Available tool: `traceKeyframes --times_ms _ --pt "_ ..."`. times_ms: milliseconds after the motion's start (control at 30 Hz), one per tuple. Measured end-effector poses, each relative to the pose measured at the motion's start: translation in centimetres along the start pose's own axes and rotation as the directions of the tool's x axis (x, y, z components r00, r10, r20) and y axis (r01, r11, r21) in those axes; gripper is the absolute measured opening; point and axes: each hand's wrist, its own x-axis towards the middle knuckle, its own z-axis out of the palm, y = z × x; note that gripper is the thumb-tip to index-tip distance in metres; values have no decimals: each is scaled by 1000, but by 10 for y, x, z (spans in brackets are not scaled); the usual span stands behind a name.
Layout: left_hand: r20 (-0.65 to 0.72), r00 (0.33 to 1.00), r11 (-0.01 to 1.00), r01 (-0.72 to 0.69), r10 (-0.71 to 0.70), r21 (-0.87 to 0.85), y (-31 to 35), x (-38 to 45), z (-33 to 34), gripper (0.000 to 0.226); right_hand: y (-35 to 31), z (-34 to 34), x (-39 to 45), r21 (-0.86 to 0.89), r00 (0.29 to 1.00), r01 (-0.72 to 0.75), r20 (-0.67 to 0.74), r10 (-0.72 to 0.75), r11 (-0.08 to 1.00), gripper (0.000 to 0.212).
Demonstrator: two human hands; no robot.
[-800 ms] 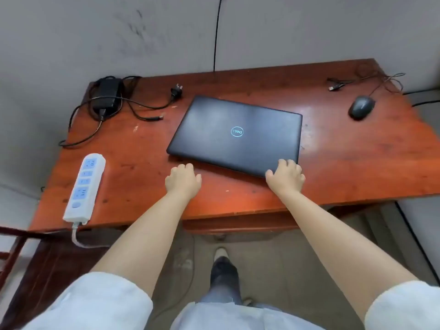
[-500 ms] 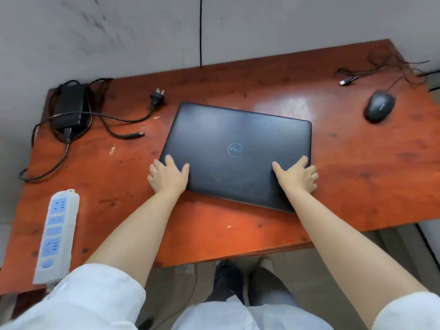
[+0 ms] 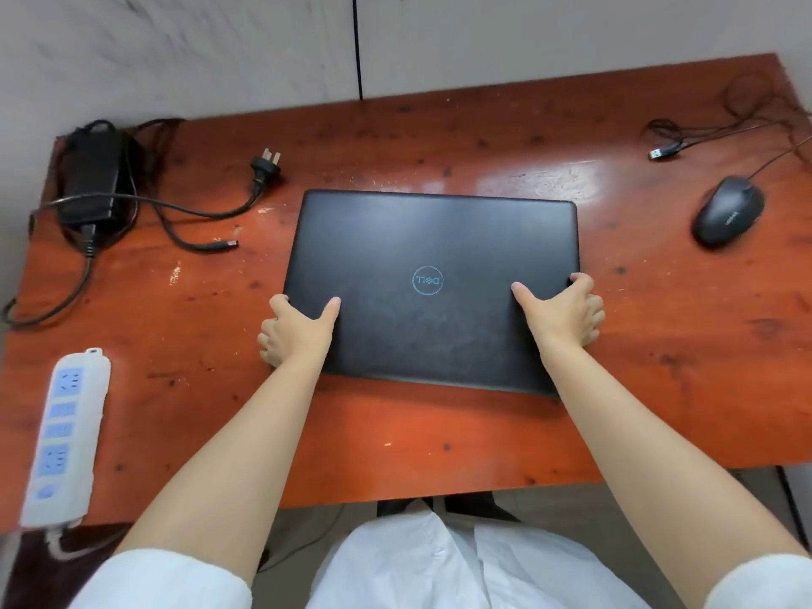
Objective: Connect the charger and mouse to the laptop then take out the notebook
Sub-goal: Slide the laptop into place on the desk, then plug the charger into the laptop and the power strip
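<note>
A closed black laptop [image 3: 433, 239] lies flat in the middle of the reddish wooden desk [image 3: 439, 441]. My left hand [image 3: 295, 331] grips its left side edge, thumb on the lid. My right hand [image 3: 564, 312] grips its right side edge the same way. The black charger brick [image 3: 90, 178] sits at the far left with its cable loose; its barrel tip [image 3: 226, 244] and wall plug [image 3: 266, 164] lie unplugged left of the laptop. A black mouse [image 3: 727, 211] rests at the far right, its USB plug [image 3: 661, 152] loose behind it. No notebook is visible.
A white power strip [image 3: 61, 432] with blue sockets lies along the desk's front left edge. The desk stands against a grey wall with a thin black cable [image 3: 357, 46] running down it. The desk's front edge is close to my body.
Both hands moved from the laptop's front edge onto its two sides and took hold. The laptop now lies squarer to me, and my view has come closer over the desk.
</note>
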Motion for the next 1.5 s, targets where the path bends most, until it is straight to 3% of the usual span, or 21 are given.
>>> traceKeyframes --times_ms 200,533,700,833,900,1000,1167,1267,1367,1500 --pt "-70 995 997 73 -75 -31 -2 -31 9 73 -4 -13 24 -66 992 112 66 -108 992 75" --pt "-86 991 995 96 -99 -42 -18 -52 19 73 17 -15 27 -24 987 131 95 -129 991 74" --pt "-73 992 994 103 -104 -25 -19 -54 19 73 17 -14 25 -96 982 161 117 -149 982 70" --pt "-46 996 997 81 -81 0 -20 -52 18 72 5 -2 5 -146 932 362 63 -356 921 61" --pt "-43 998 998 43 -41 56 -21 -48 15 67 -11 11 -11 -159 857 515 122 -500 843 55" --pt "-55 998 995 -23 28 93 -23 -31 2 54 -47 42 -40 -144 688 717 304 -659 683 48" --pt "-97 980 976 -156 171 151 -32 30 -35 39 -108 100 -74 -158 515 847 483 -708 507 43" --pt "-67 965 950 -236 254 205 -36 79 -57 37 -141 131 -83 -200 495 864 511 -703 462 44" --pt "-32 933 918 -347 360 192 -33 130 -75 37 -162 158 -89 -243 535 841 505 -678 483 42" --pt "0 815 790 -561 579 249 -15 188 -93 38 -169 177 -92 -329 607 795 404 -685 510 33"
